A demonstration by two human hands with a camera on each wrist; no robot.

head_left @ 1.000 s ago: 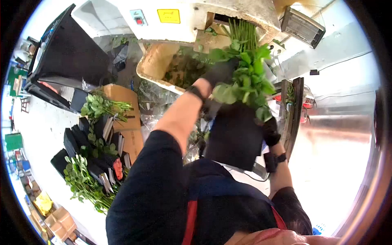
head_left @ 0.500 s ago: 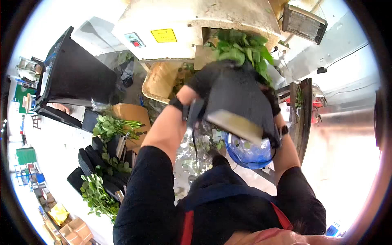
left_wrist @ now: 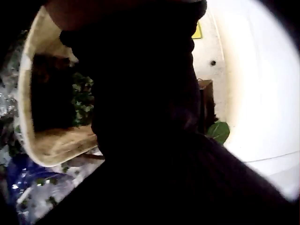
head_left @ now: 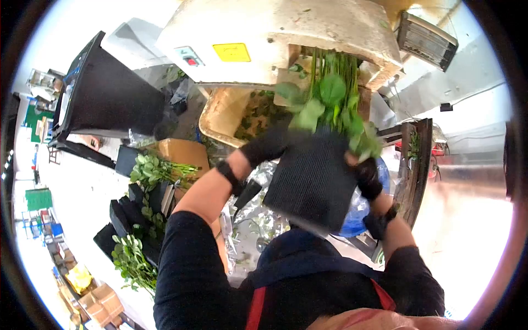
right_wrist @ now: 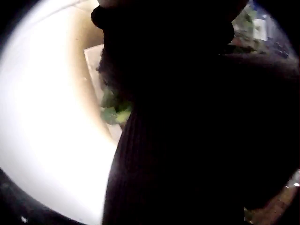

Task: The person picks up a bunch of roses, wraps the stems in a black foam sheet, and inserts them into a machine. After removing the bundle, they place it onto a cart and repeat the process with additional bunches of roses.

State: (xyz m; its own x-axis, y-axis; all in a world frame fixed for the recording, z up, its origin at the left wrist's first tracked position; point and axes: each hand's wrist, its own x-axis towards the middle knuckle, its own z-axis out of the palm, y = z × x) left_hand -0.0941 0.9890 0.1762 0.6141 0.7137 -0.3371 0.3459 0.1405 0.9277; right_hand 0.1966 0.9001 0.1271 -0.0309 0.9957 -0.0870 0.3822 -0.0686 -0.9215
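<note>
A leafy flower bunch (head_left: 333, 96) lies with its bare stems in the opening of a cream machine (head_left: 330, 25). Black corrugated wrap (head_left: 313, 176) covers its near end, so the flower heads are hidden. From the left side my black-gloved left hand (head_left: 269, 144) grips the wrap, blurred in the head view. My right hand (head_left: 367, 176), also gloved, holds the bunch at the right, just below the leaves. Dark glove (left_wrist: 145, 84) fills most of the left wrist view. In the right wrist view, black ribbed wrap (right_wrist: 136, 178) and glove hide the fingers.
Below the machine sits a cream tub (head_left: 212, 118) with leaf scraps. Several wrapped bunches (head_left: 137, 220) and a cardboard box (head_left: 176, 151) are at the left, a black bin (head_left: 113, 91) behind. A blue plastic-lined container (head_left: 360, 214) stands under my right arm, beside a dark rack (head_left: 413, 170).
Half a second ago the bunch was deeper in the opening, leaves at its edge and the wrap's near end raised. Now it is drawn back toward me, stems showing again.
</note>
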